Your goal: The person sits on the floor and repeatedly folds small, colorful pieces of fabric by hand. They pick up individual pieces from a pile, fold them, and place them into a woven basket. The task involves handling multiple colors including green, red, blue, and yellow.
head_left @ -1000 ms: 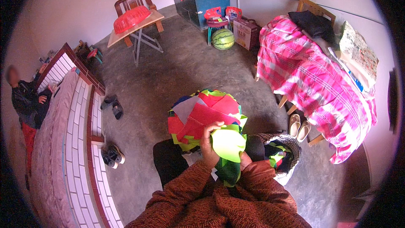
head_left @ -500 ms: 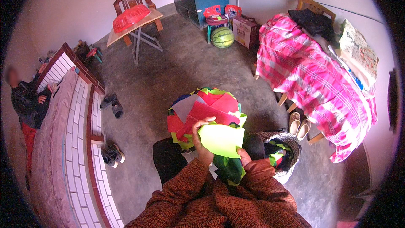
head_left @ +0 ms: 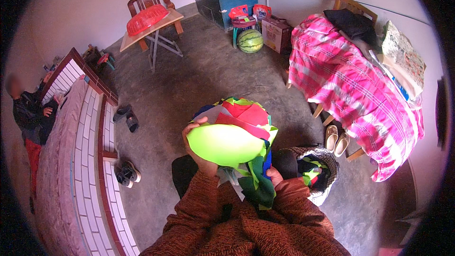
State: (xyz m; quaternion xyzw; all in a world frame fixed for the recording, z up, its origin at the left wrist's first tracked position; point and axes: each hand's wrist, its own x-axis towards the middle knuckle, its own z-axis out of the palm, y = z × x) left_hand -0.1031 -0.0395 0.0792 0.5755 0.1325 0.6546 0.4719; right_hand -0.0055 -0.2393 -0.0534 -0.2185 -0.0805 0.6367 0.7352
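Note:
My left hand [head_left: 195, 147] grips the left side of a bright yellow-green cloth piece [head_left: 227, 143], thumb over its upper edge. The piece is spread in front of me, its face bulging smoothly. Below and right of it, my right hand [head_left: 274, 176] is closed at the edge of hanging blue and dark green cloth [head_left: 259, 182]; its fingers are mostly hidden. A grey scrap [head_left: 231, 178] with jagged edges shows between my arms. Just beyond my hands lies a heap of red, grey, blue and green cloth pieces [head_left: 249, 113]; what it rests on is hidden.
At my right stands a checked bag [head_left: 331, 180] of scraps, near beige shoes [head_left: 336, 140] and a pink plaid-covered seat [head_left: 341, 76]. Dark shoes [head_left: 127, 174] lie left, beside a brick-patterned bed platform [head_left: 90, 170]. A person [head_left: 35, 114] is there. Ahead are a folding table [head_left: 156, 28] and watermelon [head_left: 250, 41].
My left hand has moved left, drawing the yellow-green piece out wider. My right hand has left that piece's corner and is now at the blue and green cloth below.

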